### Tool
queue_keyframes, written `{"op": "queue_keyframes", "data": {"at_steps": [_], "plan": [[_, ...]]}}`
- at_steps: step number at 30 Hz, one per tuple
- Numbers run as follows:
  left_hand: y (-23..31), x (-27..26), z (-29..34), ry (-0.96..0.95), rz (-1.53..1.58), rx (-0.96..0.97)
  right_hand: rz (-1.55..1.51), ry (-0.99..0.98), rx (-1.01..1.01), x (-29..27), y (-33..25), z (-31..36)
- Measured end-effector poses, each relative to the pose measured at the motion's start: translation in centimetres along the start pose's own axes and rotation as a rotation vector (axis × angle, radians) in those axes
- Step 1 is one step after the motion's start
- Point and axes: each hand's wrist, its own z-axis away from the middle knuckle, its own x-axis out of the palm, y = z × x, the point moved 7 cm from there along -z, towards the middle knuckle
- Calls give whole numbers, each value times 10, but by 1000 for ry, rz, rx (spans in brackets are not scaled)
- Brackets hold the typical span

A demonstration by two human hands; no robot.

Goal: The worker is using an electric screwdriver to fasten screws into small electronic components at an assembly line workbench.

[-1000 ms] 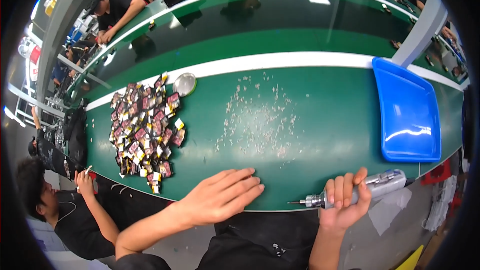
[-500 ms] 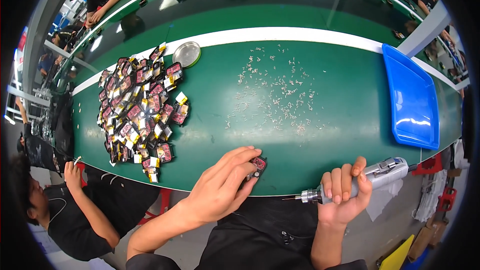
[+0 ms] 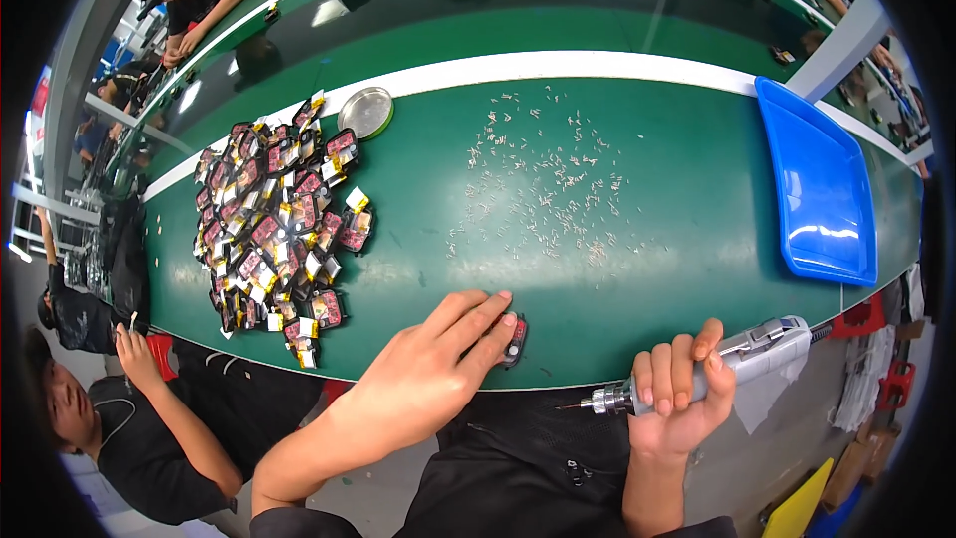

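Observation:
My left hand (image 3: pixel 438 349) reaches over the near edge of the green table, its fingers closed against the side of a small black device with a red circuit board (image 3: pixel 515 341). The thumb and part of the device are hidden under the hand. In my right hand (image 3: pixel 682 379) is a grey electric screwdriver (image 3: pixel 772 347), gripped around its front part, with the thin bit pointing left, just off the table edge. A large heap of similar open devices (image 3: pixel 274 229), with white and yellow parts attached, lies to the left of my left hand.
Tiny pale pieces (image 3: pixel 563 184) are scattered over the middle of the table. A round metal dish (image 3: pixel 365 113) stands behind the heap, and a blue tray (image 3: pixel 822 194) lies at the right. One co-worker (image 3: pixel 149 418) sits at the left; others work across the far line.
My left fingers have shifted slightly and uncover more of the device, which appears turned more upright along its length. The screwdriver stays in my right hand, nearly unmoved. The co-worker's head has turned.

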Motion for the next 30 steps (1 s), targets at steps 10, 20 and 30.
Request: {"op": "queue_keyframes", "data": {"at_steps": [10,20,30], "plan": [[13,12,0,77,-283,229,0,-22,19,-2,-1,2],[37,23,-12,99,-59,154,-72,-48,145,9,24,24],[60,35,-17,168,-186,327,6,2,131,7,48,44]]}}
